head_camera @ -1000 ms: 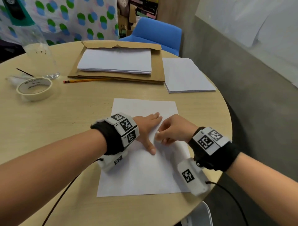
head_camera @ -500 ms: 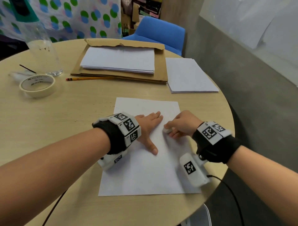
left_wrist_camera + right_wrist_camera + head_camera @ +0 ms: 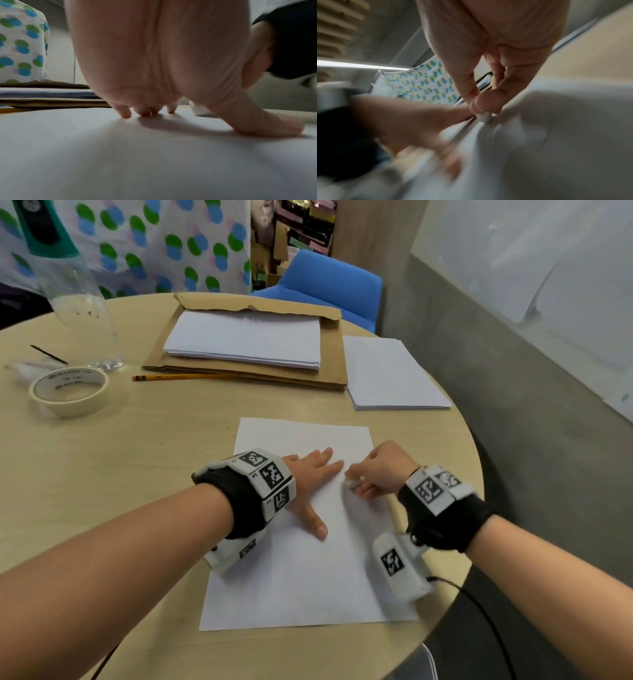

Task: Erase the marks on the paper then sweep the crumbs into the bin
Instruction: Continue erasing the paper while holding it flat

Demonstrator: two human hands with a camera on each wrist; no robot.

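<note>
A white sheet of paper (image 3: 301,577) lies on the round wooden table (image 3: 120,474) in front of me. My left hand (image 3: 311,474) rests flat on the sheet with straight, spread fingers (image 3: 126,113), pressing it down. Just right of it, my right hand (image 3: 380,474) pinches a small white eraser (image 3: 353,483), whose tip touches the paper. In the blurred right wrist view the eraser (image 3: 485,117) sits between thumb and fingertips. I can make out no marks or crumbs on the sheet. No bin is in view.
A stack of white paper on a brown envelope (image 3: 246,344) lies at the back, a second stack (image 3: 390,374) to its right. A yellow pencil (image 3: 178,377), a tape roll (image 3: 68,390) and a clear bottle (image 3: 78,302) sit at left. A blue chair (image 3: 329,285) stands behind the table.
My right hand with the eraser has slid away from me and slightly right across the sheet, then a little back. My left hand stays pressed in place.
</note>
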